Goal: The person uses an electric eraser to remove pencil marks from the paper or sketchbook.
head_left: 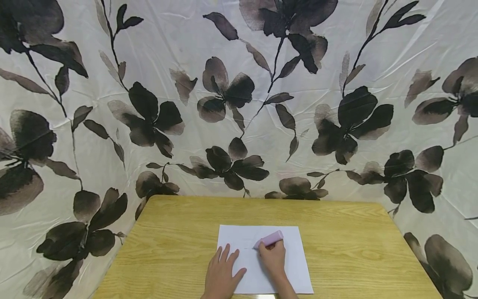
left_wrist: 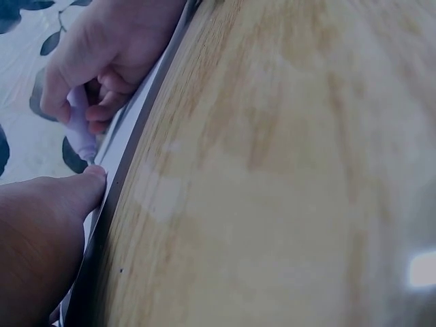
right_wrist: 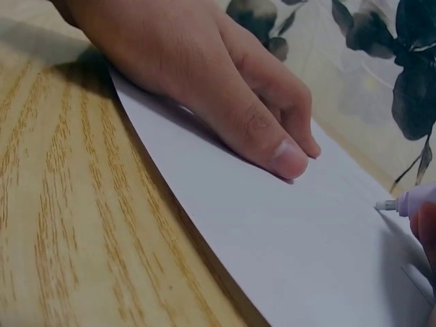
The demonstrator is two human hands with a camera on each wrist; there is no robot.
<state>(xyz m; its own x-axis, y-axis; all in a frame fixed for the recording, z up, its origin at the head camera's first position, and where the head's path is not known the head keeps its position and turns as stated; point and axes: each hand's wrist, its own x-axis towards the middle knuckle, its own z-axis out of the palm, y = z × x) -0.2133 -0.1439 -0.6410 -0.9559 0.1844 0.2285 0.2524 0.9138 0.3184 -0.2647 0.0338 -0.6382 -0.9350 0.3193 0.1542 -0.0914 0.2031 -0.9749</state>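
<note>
A sheet of white paper [head_left: 269,278] lies on the wooden table, with a few faint short marks near its middle. My left hand [head_left: 223,272] rests on the paper's left part, fingers spread and thumb out to the right. My right hand [head_left: 274,258] pinches a thick lilac correction pen [head_left: 271,238], which slants with its narrow tip down at the paper. In the right wrist view the metallic tip of the correction pen [right_wrist: 415,199] meets the sheet, or nearly so. The left wrist view shows the right hand [left_wrist: 112,58] curled round the pen, beyond the left thumb.
The yellow wood-grain table [head_left: 354,249] extends on both sides of the paper and behind it. A white cloth [head_left: 298,124] with dark flower prints hangs behind and around the table. A bright reflection [left_wrist: 424,270] shows on the tabletop in the left wrist view.
</note>
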